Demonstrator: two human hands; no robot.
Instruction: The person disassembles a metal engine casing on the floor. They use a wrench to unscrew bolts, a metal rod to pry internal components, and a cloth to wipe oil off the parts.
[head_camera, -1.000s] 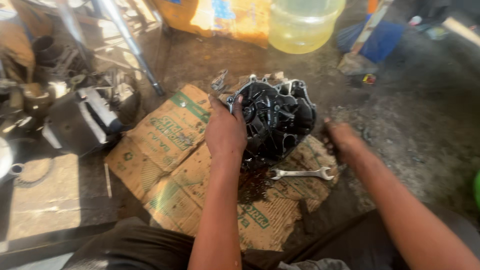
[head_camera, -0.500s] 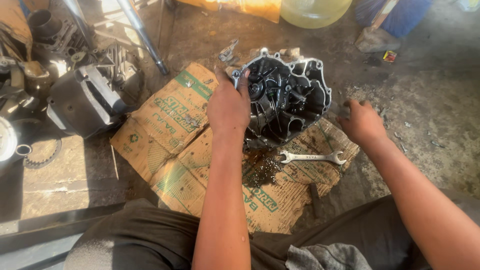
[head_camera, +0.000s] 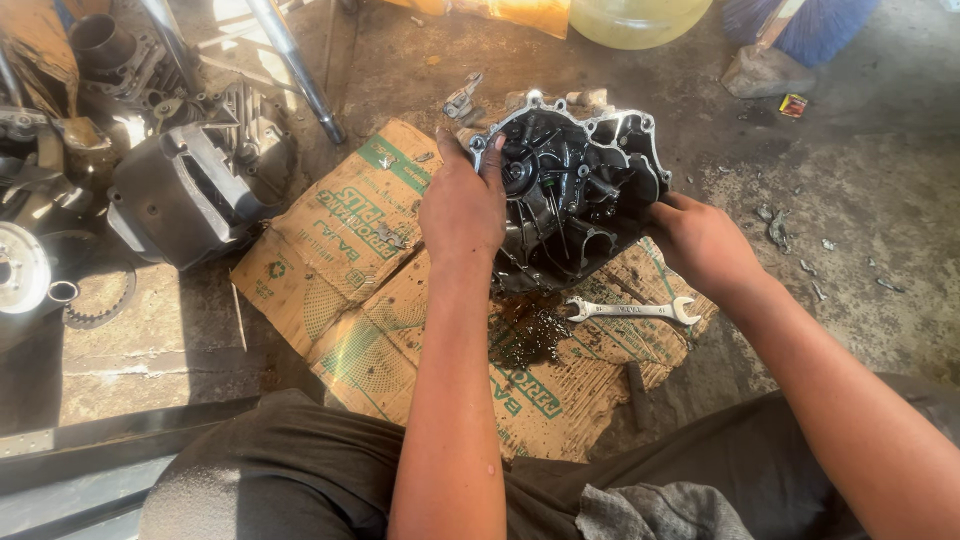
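A black, oily engine case half (head_camera: 580, 185) stands tilted on flattened cardboard (head_camera: 340, 250), its open inside facing me. My left hand (head_camera: 462, 205) grips its left rim with the fingers over the edge. My right hand (head_camera: 705, 245) holds the case's right side low down. A dark oil puddle (head_camera: 525, 330) has spread on the cardboard just below the case. A double open-ended spanner (head_camera: 632, 310) lies flat beside the puddle, under my right wrist.
Dark engine parts and a cover (head_camera: 190, 190) are piled at the left, with a sprocket (head_camera: 95, 300) and a metal tube (head_camera: 295, 70). A yellowish plastic tub (head_camera: 640, 20) stands at the top. A small red box (head_camera: 795, 104) and debris lie on the concrete at the right.
My right hand has come in from the floor at the right and taken hold of the case's right side. The left hand has kept its grip on the left rim.
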